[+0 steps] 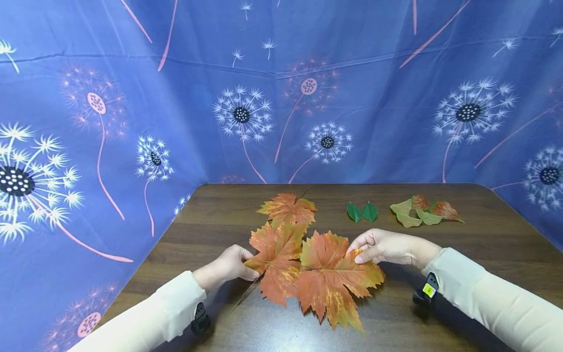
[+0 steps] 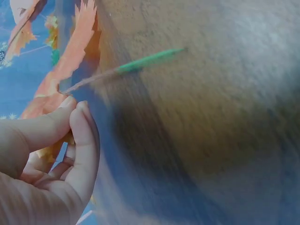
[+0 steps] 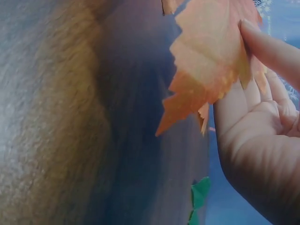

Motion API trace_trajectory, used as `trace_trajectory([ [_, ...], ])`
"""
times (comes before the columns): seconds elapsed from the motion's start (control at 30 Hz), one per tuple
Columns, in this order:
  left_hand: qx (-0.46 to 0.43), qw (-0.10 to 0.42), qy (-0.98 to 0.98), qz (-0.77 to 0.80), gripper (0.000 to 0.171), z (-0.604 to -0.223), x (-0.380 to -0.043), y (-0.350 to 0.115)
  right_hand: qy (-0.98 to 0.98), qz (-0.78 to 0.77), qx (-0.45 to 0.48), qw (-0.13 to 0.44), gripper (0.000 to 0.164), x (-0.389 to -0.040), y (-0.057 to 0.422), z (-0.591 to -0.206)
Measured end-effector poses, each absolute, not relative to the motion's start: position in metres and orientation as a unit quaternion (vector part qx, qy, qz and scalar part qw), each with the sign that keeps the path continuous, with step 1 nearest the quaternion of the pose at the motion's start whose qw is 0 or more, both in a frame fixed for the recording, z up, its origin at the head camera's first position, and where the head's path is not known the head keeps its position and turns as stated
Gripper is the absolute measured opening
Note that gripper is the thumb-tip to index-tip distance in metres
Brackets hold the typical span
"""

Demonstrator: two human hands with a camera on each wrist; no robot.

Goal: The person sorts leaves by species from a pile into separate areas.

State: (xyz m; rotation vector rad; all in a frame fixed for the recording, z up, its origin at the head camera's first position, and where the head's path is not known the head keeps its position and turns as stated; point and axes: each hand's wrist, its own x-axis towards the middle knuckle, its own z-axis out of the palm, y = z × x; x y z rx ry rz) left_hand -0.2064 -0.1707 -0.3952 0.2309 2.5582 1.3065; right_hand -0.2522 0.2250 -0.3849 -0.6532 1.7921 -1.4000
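Three large orange maple leaves lie together around the middle of the table in the head view. My left hand pinches the left maple leaf at its base between thumb and fingers; its stem, green at the tip, sticks out past the fingertips in the left wrist view. With thumb and fingers my right hand pinches the upper right edge of the right maple leaf, whose toothed edge hangs over the palm in the right wrist view. The two held leaves overlap. Behind them lies another maple leaf.
Two small green leaves lie side by side at the back of the brown wooden table. To their right is a cluster of yellow-green and reddish leaves. A blue cloth with dandelion prints hangs behind the table.
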Motion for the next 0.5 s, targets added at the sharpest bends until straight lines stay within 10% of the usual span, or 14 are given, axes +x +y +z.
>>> trace_trajectory([
  [0.5,0.135,0.161,0.802,0.559,0.019,-0.394,-0.218,-0.177,0.728,-0.572,-0.216,0.310,0.023,-0.254,0.220,-0.374],
])
